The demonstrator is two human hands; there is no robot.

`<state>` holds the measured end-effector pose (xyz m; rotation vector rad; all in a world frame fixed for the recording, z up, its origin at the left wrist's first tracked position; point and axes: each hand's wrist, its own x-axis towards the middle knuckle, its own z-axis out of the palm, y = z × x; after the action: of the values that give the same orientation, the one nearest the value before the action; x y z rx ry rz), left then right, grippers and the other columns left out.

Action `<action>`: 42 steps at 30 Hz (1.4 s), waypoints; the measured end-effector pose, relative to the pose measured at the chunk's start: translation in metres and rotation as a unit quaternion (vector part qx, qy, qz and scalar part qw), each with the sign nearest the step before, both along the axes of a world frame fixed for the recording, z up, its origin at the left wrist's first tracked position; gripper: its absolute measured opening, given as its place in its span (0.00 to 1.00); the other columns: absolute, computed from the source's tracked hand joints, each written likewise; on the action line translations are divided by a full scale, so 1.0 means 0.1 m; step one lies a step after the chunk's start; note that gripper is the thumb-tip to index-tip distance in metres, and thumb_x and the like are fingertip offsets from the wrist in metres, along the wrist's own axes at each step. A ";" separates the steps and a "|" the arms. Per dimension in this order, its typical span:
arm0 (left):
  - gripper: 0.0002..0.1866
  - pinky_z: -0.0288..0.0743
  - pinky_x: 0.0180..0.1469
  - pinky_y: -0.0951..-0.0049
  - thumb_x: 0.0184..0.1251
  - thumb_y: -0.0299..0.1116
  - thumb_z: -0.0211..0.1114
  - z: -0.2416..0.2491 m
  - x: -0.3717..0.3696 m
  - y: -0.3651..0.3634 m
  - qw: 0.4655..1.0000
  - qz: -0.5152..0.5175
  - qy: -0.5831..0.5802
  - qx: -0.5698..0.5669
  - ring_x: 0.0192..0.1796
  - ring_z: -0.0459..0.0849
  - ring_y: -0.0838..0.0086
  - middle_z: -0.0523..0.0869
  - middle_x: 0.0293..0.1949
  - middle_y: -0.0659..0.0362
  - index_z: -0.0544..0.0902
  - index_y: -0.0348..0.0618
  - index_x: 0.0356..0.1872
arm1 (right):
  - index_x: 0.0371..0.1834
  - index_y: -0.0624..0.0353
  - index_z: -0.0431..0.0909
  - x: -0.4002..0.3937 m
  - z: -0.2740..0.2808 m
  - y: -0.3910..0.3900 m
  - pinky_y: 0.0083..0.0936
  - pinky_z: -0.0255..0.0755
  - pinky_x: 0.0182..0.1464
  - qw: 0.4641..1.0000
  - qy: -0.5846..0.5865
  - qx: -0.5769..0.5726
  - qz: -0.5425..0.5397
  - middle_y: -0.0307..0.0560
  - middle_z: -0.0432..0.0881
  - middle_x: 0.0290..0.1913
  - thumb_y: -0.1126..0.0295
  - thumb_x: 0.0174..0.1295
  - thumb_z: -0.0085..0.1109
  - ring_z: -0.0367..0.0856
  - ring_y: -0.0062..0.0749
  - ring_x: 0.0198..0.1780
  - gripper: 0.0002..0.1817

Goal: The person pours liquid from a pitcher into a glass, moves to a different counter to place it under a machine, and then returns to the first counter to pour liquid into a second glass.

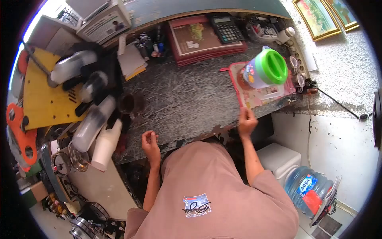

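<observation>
My right hand (247, 122) is at the desk's front edge, its fingers closed at the near corner of a pink-edged patterned cloth mat (250, 101). A clear plastic pitcher with a bright green lid (274, 67) stands on that mat. Beside the pitcher, a clear flat plastic piece (271, 93) also rests on the mat. My left hand (151, 144) is by the front edge of the dark, scratched desk (187, 99), with its fingers curled in and nothing visible in them. A dark glass or cup (127, 104) stands beyond it to the left.
A calculator (227, 28) lies on a large red-brown album (199, 40) at the back. Papers (132, 60) sit left of it. Stacked plastic cups (93, 123) fill the left side. A white box (278, 159) and a blue water jug (304, 185) stand on the right floor.
</observation>
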<state>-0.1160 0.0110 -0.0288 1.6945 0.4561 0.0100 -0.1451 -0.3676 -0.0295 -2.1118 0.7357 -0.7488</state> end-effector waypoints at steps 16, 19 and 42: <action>0.06 0.78 0.44 0.74 0.72 0.28 0.65 0.27 0.07 -1.51 0.972 -0.225 0.006 0.069 0.39 0.86 0.77 0.88 0.37 0.59 0.84 0.38 0.43 | 0.64 0.68 0.73 0.64 0.50 -4.14 0.33 0.72 0.61 0.983 0.175 -0.038 -0.036 0.55 0.82 0.57 0.50 0.49 0.82 0.81 0.39 0.58 0.45; 0.05 0.79 0.44 0.73 0.72 0.28 0.65 0.22 -0.03 -1.48 0.969 -0.235 0.005 0.070 0.39 0.86 0.76 0.88 0.37 0.59 0.84 0.38 0.43 | 0.60 0.65 0.76 0.45 0.67 -3.77 0.38 0.74 0.60 0.968 0.197 -0.109 -0.112 0.55 0.85 0.53 0.48 0.47 0.82 0.84 0.44 0.55 0.43; 0.47 0.71 0.71 0.60 0.48 0.30 0.84 0.73 0.25 -1.33 0.923 -0.313 -0.152 -0.163 0.68 0.77 0.62 0.74 0.68 0.48 0.63 0.41 0.69 | 0.69 0.59 0.70 0.29 0.64 0.89 0.40 0.84 0.50 0.501 0.006 0.857 0.118 0.51 0.80 0.60 0.46 0.69 0.56 0.84 0.44 0.54 0.33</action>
<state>-0.0914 -0.1218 0.0447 1.4103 -0.3158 -0.2544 -0.1156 -0.2783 0.0340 -0.2523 0.6143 0.3076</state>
